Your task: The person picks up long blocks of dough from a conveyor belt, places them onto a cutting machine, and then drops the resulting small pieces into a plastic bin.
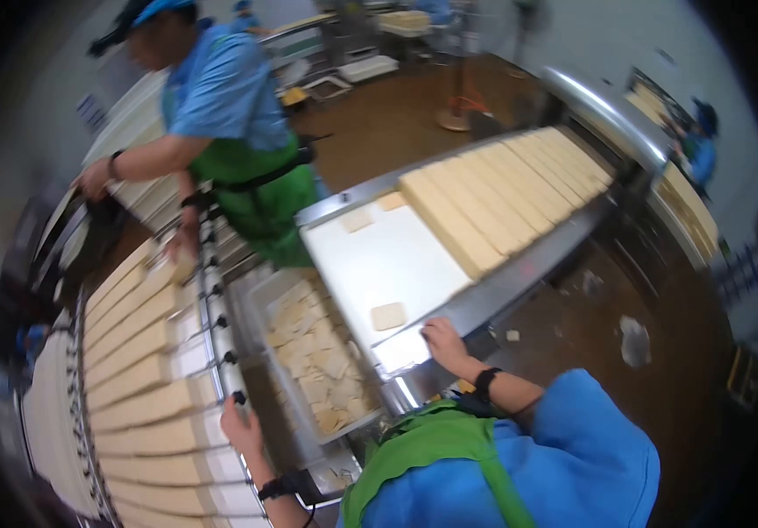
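My left hand (242,429) is at the rail (220,339) of the curved conveyor on the left, close to a black knob. Its fingers look apart, and I see nothing held in them. My right hand (446,345) rests on the near metal edge of the white-topped table (396,264), fingers loosely bent and nothing visible in them. Just beyond it a single pale square slice (388,316) lies flat. Long rows of pale slices (502,198) stand packed together on the table's far part. More rows (146,400) line the curved conveyor.
Between conveyor and table, a white bin (260,304) holds loose and broken slices. Across from me a co-worker (234,97) in blue and green reaches toward the conveyor. A metal roller housing (603,119) spans the table's far end. Scraps (634,341) lie on the brown floor.
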Demonstrator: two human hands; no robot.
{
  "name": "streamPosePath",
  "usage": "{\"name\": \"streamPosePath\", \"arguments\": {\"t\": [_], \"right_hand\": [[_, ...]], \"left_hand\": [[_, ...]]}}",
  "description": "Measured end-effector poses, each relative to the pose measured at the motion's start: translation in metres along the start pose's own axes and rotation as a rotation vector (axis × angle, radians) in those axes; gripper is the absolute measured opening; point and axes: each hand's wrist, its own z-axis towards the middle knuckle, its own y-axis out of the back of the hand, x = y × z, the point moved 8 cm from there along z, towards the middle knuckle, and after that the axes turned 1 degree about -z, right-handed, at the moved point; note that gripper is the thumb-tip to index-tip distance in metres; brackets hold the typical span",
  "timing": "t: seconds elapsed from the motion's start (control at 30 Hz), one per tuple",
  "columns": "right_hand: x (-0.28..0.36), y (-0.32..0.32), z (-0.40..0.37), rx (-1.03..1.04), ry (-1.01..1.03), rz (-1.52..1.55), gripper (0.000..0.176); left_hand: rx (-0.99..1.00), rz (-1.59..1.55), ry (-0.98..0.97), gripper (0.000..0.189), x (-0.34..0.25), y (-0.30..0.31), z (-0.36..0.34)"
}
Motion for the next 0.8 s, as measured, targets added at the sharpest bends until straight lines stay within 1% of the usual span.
{"name": "streamPosePath", "arguments": {"t": [0.1, 0.17, 0.3, 0.33, 0.47, 0.67, 0.8], "right_hand": [[0.004, 0.003, 0.004, -0.008, -0.047, 0.015, 0.016], [0.008, 0.002, 0.004, 0.002, -0.003, -0.016, 0.019], [0.004, -0.003, 0.002, 0.025, -0.016, -0.028, 0.015], [0.01, 0.0, 0.004, 0.002, 0.001, -0.032, 0.015], [0.013, -0.002, 0.004, 0.039, -0.002, -0.041, 0.022], [0.01, -0.007, 0.002, 0.063, -0.005, -0.039, 0.021], [0.011, -0.007, 0.0, 0.073, -0.015, -0.05, 0.021]], "left_hand": [[-0.031, 0.069, -0.033, 0.058, 0.002, 0.002, -0.001], [-0.054, 0.095, -0.083, 0.057, 0.002, 0.002, 0.001], [-0.028, 0.067, -0.066, 0.055, 0.005, 0.0, 0.004], [-0.034, 0.08, -0.061, 0.054, 0.002, 0.005, 0.004], [-0.045, 0.095, -0.027, 0.053, 0.006, 0.006, 0.002], [-0.069, 0.065, -0.01, 0.052, 0.011, 0.005, 0.0], [-0.051, 0.048, 0.01, 0.052, 0.01, 0.007, -0.001]]}}
